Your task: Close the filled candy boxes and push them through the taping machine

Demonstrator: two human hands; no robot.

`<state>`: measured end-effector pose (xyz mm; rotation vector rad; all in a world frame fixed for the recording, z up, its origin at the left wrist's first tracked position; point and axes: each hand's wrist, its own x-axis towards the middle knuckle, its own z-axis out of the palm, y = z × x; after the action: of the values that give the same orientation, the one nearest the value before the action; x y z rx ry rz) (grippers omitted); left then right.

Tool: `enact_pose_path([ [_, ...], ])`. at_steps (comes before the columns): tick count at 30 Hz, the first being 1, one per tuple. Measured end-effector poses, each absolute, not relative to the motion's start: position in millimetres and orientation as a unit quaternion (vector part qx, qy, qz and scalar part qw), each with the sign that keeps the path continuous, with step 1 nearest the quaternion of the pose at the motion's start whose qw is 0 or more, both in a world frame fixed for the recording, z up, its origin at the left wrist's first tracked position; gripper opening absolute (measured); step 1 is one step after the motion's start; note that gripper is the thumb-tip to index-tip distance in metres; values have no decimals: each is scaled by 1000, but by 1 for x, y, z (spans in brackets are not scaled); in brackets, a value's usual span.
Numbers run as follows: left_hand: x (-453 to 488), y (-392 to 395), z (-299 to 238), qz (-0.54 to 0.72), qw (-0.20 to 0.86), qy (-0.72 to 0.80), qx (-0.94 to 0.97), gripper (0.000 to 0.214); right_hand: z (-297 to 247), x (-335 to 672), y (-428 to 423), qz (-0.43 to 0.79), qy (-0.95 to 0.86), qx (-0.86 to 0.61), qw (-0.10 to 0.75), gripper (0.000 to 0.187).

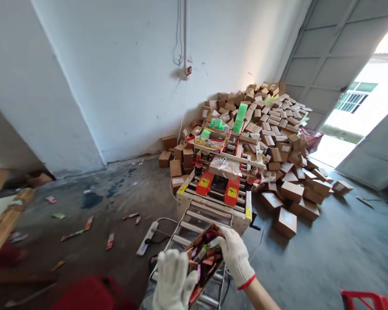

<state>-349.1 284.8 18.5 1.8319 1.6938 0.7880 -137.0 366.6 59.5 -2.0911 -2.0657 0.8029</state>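
Note:
An open cardboard box [220, 262] full of small colourful packets [208, 254] sits at a slant on the roller conveyor [198, 214] in front of me. My left hand [173, 275], in a white knitted glove, is held up at the box's near left side. Its fingers are stretched out flat, with nothing in them. My right hand [235, 254], in a matching glove with a red cuff, grips the box's far right edge. Its fingertips reach in over the packets, partly hidden. Farther along the conveyor stands a carton-sealing machine [204, 182] with orange belts.
A large heap of closed brown cartons [271, 125] surrounds the machine's far end and right side. A power strip [148, 238] and scattered packets [110, 241] lie on the floor at left. A red plastic stool-like item [365, 296] stands at lower right.

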Motion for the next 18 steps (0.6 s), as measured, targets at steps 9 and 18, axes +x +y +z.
enact_pose_path([
  [9, -324, 332, 56, 319, 340, 566, 680, 30, 85, -164, 373, 267, -748, -588, -154, 25],
  [18, -357, 289, 34, 457, 402, 555, 568, 59, 53, -189, 387, 176, -746, -619, -174, 24],
])
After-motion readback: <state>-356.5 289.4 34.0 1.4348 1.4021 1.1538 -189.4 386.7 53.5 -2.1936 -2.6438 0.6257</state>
